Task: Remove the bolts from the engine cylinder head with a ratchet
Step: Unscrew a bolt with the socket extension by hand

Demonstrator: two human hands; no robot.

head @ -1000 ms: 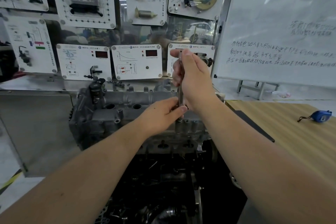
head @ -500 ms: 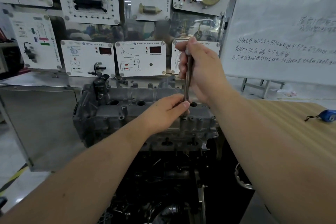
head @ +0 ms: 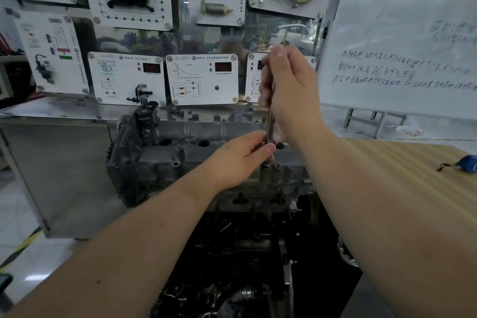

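Observation:
A grey cast engine cylinder head (head: 165, 160) sits on a dark engine block in front of me. A slim metal ratchet (head: 270, 124) stands almost upright over the head's right front edge, its lower end on a bolt boss (head: 265, 170). My right hand (head: 291, 93) is wrapped around the ratchet's upper handle. My left hand (head: 242, 155) pinches the tool's lower end just above the boss. The bolt itself is hidden under the tool and my fingers.
A wooden table (head: 402, 178) lies to the right with a blue tape measure (head: 467, 164) on it. Behind the engine stand white training panels (head: 201, 80) and a whiteboard (head: 402, 33). A metal cabinet (head: 59, 168) is at the left.
The view has shifted, so the engine and hands sit a little further right in the frame. My right hand's grip on the ratchet has turned slightly. My left hand stays at the tool's lower end.

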